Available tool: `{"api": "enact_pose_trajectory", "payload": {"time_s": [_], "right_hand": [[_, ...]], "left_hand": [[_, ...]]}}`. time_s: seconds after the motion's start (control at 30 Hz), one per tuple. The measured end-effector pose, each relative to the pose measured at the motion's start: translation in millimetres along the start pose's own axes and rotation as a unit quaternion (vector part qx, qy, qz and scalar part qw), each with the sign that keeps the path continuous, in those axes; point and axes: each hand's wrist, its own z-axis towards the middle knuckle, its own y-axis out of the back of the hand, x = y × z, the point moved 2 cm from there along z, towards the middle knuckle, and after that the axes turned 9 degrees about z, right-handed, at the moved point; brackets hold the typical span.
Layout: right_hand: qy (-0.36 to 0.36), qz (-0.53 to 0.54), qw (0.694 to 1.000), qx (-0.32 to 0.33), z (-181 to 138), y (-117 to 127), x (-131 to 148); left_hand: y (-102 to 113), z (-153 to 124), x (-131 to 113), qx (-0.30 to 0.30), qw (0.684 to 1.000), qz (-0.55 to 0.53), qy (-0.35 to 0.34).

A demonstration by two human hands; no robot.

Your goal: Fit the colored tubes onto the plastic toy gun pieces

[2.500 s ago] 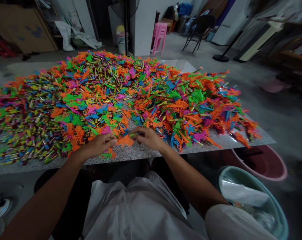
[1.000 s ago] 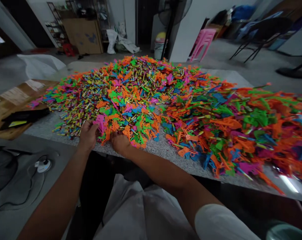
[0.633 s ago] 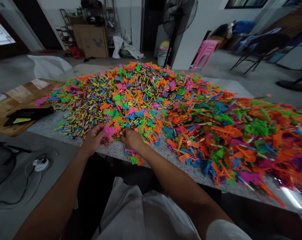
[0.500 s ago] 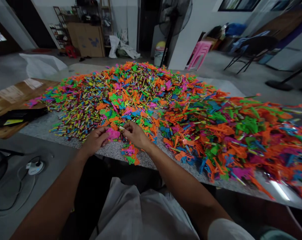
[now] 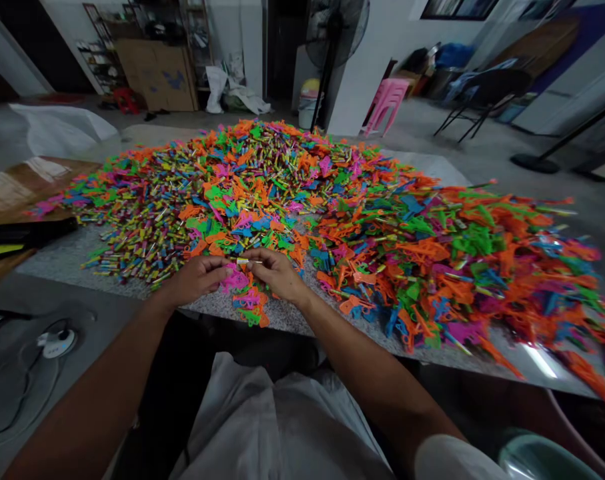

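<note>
My left hand [image 5: 196, 279] is closed in a pinch on a pink plastic toy gun [image 5: 236, 279] near the table's front edge. Close against it on the right, my right hand [image 5: 278, 272] pinches a small pale tube [image 5: 243, 261] just above the pink piece. Whether the tube touches the toy gun I cannot tell. Below the hands lies a little group of orange, green and blue toy guns [image 5: 255, 310]. Just beyond them spreads a heap of loose toy guns, and many small coloured tubes [image 5: 147, 233] lie to the left.
A large pile of orange, green and blue toy guns with tubes [image 5: 432, 260] covers the right of the speckled table [image 5: 292, 320]. A wooden board [image 5: 12, 193] with a dark packet [image 5: 27, 235] lies left. Behind stand a fan [image 5: 335, 40] and pink stools [image 5: 387, 100].
The view has shifted slightly, so the scene sits a little further left. The small tube is now level between my fingertips, and both hands are closer together over the pink toy gun.
</note>
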Motion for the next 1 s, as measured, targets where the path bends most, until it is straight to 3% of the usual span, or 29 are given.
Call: {"api": "enact_pose_trajectory", "payload": {"time_s": [0.23,0.43,0.5,0.67,0.77,0.9,1.0], "right_hand": [[0.02,-0.032,0.999,0.001,-8.9,3.6,-1.5],[0.095,-0.143,0.984,0.044,-16.6,13.1,11.0],[0.078,-0.134,0.986,0.062,-18.1,17.8,14.6],[-0.055,-0.051,0.989,0.126,-22.4,30.1,12.0],[-0.101,-0.022,0.985,0.135,-27.4,33.7,4.8],[-0.086,-0.075,0.993,0.034,-29.4,53.4,1.7],[0.01,-0.099,0.982,-0.163,-25.4,95.3,21.8]], "left_hand": [[0.3,2.8,7.8,0.009,0.999,-0.038,0.025],[-5.8,7.0,14.6,-0.014,0.993,-0.093,0.067],[-9.5,8.8,17.4,-0.008,0.99,-0.123,0.075],[-24.0,11.8,29.0,0.04,0.983,-0.15,0.103],[-34.2,14.8,34.5,0.052,0.98,-0.151,0.116],[-36.0,19.6,38.6,0.069,0.99,-0.079,0.097],[-26.2,17.2,46.4,0.016,0.996,0.056,0.063]]}}
